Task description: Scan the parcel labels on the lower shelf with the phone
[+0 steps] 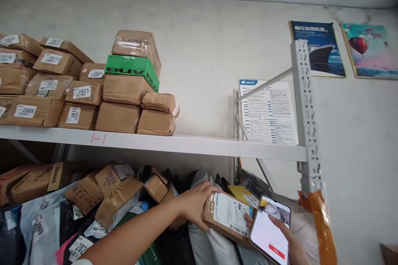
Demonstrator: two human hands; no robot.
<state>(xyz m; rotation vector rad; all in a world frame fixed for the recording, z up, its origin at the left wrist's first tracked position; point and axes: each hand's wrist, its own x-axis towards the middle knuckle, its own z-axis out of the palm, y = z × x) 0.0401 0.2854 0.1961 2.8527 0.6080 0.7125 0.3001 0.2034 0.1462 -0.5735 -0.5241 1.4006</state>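
Upper shelf [192,144], left portion: taped brown boxes [77,91] stacked in rows, most bearing numbered white stickers; one green box [132,68] sits within the stack. Right portion of the shelf is bare. Below it, a loose heap of cartons and grey mailer bags [46,215] lies tumbled together.

Centre: the left hand [194,203] reaches in from the lower left, fingers wrapped over the near edge of a small brown parcel [228,217]. Its grip is closed on the parcel, which rests tilted on top of the heap just below the shelf, shipping label [233,214] facing up and toward the camera.

Right: the right hand [290,242] holds a phone [270,232], its grip closed around the lower edge, screen lit. The phone overlaps the parcel's right corner and stands just beside the label.

Judgement: the step in hand appears to be reading the label with the phone. To do it well, the parcel should be held steady with the label flat and its barcode uncovered by fingers, and the phone should be squared to the label rather than angled across it.

Far right: shelf upright [306,112], posters [317,47] and a printed notice [269,112] on the wall.
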